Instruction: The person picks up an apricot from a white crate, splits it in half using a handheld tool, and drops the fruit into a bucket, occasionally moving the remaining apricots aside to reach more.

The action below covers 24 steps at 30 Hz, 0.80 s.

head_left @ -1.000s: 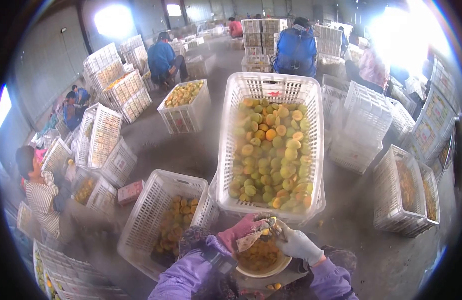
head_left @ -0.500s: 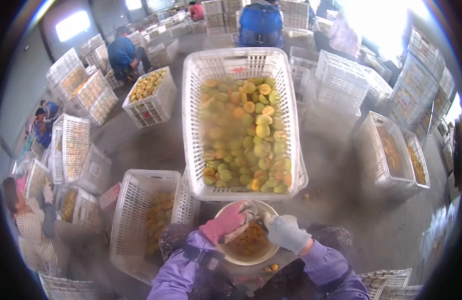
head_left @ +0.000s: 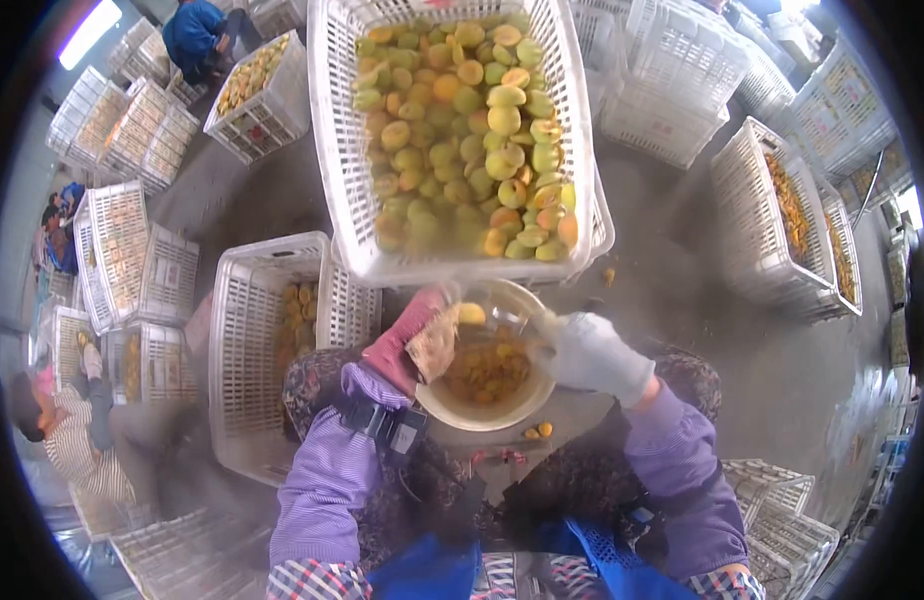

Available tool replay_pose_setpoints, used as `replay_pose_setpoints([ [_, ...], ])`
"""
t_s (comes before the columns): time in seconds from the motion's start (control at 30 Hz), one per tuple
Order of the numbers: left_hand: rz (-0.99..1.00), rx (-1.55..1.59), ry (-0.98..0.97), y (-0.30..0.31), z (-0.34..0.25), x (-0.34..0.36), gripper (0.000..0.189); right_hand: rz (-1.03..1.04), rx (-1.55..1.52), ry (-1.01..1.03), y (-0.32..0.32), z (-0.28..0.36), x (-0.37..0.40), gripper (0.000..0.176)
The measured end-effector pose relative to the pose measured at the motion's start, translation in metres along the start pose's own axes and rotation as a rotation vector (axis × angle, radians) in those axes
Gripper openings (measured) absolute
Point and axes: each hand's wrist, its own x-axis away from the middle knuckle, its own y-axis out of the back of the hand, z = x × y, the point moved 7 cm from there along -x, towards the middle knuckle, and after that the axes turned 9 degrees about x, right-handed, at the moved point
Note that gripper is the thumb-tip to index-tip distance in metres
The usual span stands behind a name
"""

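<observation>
My left hand point(head_left: 420, 338), in a pink and beige glove, is closed around a yellow peach half point(head_left: 471, 313) above the bowl's left side. My right hand point(head_left: 600, 355), in a white glove, is closed at the bowl's right rim; something shiny and blurred shows at its fingertips, too smeared to name. Below both hands, a pale round bowl point(head_left: 485, 415) holds orange-brown fruit pieces point(head_left: 487, 370). Just beyond it stands a white crate point(head_left: 332, 130) full of greenish-yellow peaches point(head_left: 462, 150), several showing cut faces.
At my left is a white crate point(head_left: 232, 350) partly filled with orange fruit. Two fruit-filled crates point(head_left: 772, 210) stand at the right. Small fruit pieces point(head_left: 539, 431) lie below the bowl. A person in blue point(head_left: 194, 40) crouches at upper left; another in stripes point(head_left: 77, 430) works at far left.
The view has tilted down, so the crate and bowl sit higher in it. My hands have moved apart, and a peach half now shows at my left fingertips.
</observation>
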Motion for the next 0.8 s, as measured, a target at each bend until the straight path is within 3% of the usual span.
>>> replay_pose_setpoints([
  [0.03, 0.129, -0.922, -0.259, -0.026, -0.009, 0.011, 0.039, -0.093, -0.014, 0.024, 0.002, -0.002, 0.000, 0.026],
  [0.07, 0.134, -1.356, -0.569, -0.051, -0.016, 0.026, 0.043, -0.113, -0.020, 0.025, -0.001, -0.001, 0.000, 0.026],
  [0.1, 0.051, -1.033, -0.536, -0.029, -0.016, 0.033, 0.046, -0.137, -0.024, 0.026, -0.002, 0.001, -0.002, 0.026],
  [0.2, -0.072, -1.521, -0.637, -0.022, -0.025, 0.034, 0.052, -0.169, 0.020, 0.010, -0.002, 0.005, -0.005, 0.026],
  [0.23, -0.072, -1.180, -0.565, -0.016, -0.023, 0.029, 0.050, -0.191, 0.042, 0.004, -0.001, 0.006, -0.006, 0.026],
  [0.3, -0.028, -1.219, -0.548, -0.024, -0.023, 0.029, 0.046, -0.188, 0.069, -0.022, -0.002, 0.006, -0.008, 0.028],
  [0.33, 0.019, -1.597, -0.602, -0.045, -0.027, 0.033, 0.044, -0.162, 0.075, -0.039, -0.003, 0.006, -0.009, 0.032],
  [0.4, 0.054, -1.616, -0.577, -0.071, -0.031, 0.040, 0.040, -0.189, 0.092, -0.046, 0.002, 0.011, -0.013, 0.035],
  [0.47, 0.026, -0.892, -0.414, -0.077, -0.024, 0.037, 0.038, -0.284, 0.108, -0.039, 0.009, 0.019, -0.014, 0.029],
  [0.63, 0.036, -1.102, -0.596, -0.064, -0.017, 0.025, 0.031, -0.176, 0.266, -0.134, -0.001, 0.020, -0.022, 0.024],
  [0.73, 0.048, -1.293, -0.689, -0.062, -0.017, 0.023, 0.038, -0.171, 0.326, -0.160, 0.001, 0.025, -0.024, 0.021],
  [0.8, 0.037, -1.047, -0.602, -0.044, -0.015, 0.014, 0.038, -0.177, 0.357, -0.163, 0.001, 0.027, -0.024, 0.021],
])
